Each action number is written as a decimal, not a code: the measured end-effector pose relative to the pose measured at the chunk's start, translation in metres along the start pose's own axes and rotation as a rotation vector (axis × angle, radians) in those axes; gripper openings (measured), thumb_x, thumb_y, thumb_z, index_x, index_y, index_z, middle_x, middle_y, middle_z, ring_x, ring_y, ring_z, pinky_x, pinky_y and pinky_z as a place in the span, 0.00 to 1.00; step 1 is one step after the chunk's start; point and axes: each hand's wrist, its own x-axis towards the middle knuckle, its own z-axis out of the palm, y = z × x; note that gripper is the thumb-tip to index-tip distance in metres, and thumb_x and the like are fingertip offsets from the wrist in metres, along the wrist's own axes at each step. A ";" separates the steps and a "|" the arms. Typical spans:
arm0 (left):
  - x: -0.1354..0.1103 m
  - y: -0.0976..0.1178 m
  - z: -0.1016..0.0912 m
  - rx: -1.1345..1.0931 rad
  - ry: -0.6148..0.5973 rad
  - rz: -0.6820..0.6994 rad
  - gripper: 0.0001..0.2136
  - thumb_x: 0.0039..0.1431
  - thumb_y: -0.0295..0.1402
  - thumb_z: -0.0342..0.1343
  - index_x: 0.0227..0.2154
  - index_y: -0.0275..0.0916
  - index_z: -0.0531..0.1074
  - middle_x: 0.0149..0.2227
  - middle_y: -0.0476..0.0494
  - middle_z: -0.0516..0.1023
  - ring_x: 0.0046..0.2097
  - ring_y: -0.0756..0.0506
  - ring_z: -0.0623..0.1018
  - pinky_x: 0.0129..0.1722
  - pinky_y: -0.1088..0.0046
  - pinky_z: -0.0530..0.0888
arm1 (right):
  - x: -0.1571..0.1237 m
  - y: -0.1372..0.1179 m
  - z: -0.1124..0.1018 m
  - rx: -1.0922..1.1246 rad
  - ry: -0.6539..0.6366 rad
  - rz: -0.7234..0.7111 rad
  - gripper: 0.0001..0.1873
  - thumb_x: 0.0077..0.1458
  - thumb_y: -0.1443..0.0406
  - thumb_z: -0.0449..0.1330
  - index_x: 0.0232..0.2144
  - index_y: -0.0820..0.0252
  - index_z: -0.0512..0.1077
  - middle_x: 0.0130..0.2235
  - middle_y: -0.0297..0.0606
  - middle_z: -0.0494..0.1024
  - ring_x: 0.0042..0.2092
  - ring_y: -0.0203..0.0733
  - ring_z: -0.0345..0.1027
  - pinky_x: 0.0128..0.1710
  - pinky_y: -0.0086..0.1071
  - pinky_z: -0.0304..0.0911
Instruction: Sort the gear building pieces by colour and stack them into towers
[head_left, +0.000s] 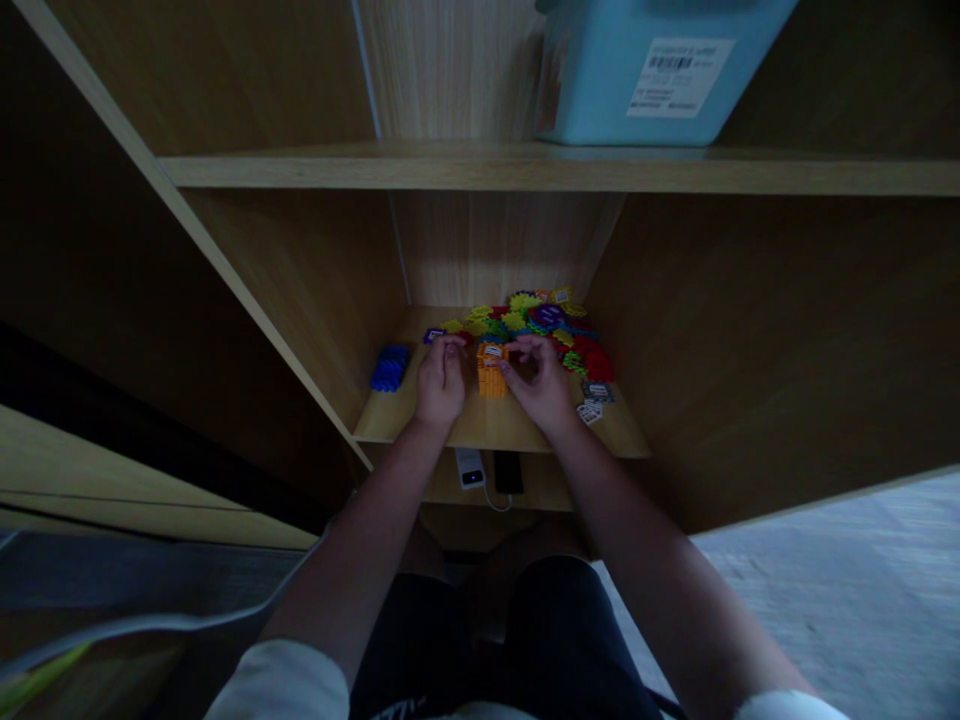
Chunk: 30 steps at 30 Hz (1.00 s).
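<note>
An orange stack of small interlocking plastic pieces [492, 380] stands on the shelf board between my hands. My right hand [541, 385] has its thumb and index finger at the right edge of the top orange piece [492, 352], which has a pale marking. To the left of the stack, my left hand [441, 382] is closed with curled fingers; what they hold, if anything, cannot be made out. Behind both hands lies a heap of mixed gear-like plastic pieces [517, 318] in yellow, red, green, blue and purple. A blue stack of pieces [389, 368] sits at the left.
White pieces [590, 411] and dark grey pieces [598, 391] lie at the shelf's right. Below, a white power bank [470, 468] with a cable lies beside a black phone-like device [508, 473]. A light-blue bin [637, 90] stands on the upper shelf [450, 172].
</note>
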 end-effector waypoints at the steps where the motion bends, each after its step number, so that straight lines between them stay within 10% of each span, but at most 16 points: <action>1: 0.001 -0.001 0.001 0.009 0.001 -0.006 0.17 0.82 0.42 0.41 0.46 0.42 0.74 0.39 0.43 0.80 0.43 0.43 0.82 0.46 0.65 0.76 | 0.000 0.003 0.001 -0.001 -0.007 0.008 0.23 0.65 0.50 0.69 0.55 0.50 0.68 0.52 0.43 0.83 0.51 0.50 0.77 0.56 0.50 0.74; 30: 0.001 0.001 0.002 0.002 -0.090 -0.062 0.16 0.81 0.40 0.43 0.41 0.43 0.74 0.36 0.45 0.82 0.40 0.43 0.82 0.45 0.65 0.75 | 0.000 0.005 -0.003 -0.008 -0.082 -0.007 0.22 0.65 0.54 0.67 0.58 0.47 0.69 0.55 0.42 0.83 0.53 0.50 0.76 0.59 0.51 0.72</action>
